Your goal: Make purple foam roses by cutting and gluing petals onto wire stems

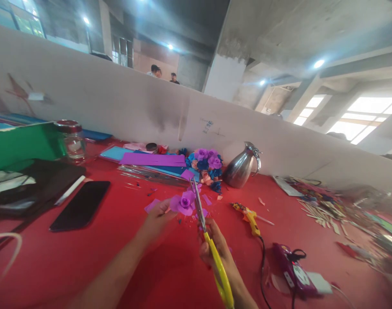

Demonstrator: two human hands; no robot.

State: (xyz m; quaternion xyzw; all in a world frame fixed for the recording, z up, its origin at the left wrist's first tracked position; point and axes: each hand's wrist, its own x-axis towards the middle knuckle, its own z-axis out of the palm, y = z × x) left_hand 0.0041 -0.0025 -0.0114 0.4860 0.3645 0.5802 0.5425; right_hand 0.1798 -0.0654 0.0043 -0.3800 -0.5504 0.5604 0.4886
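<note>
My left hand (159, 216) is closed, its fingertips pinching the left petal of a purple paper flower (186, 202) above the red table. Scissors (217, 262) with yellow handles are in my right hand (217, 242), whose fingers wrap round them. The slightly parted blades point away from me, just right of the flower. Purple paper scraps (152, 206) lie around both hands. Behind them is a bunch of purple, blue and pink paper flowers (202, 164). Long purple paper strips (153, 159) rest to its left on blue sheets.
A steel jug (242, 167) stands by the low white wall (144, 103). On the right are a yellow glue gun (252, 221) with a cord and a purple power strip (294, 270). A black phone (81, 205) and a glass jar (72, 143) are leftward. Two people are beyond the wall.
</note>
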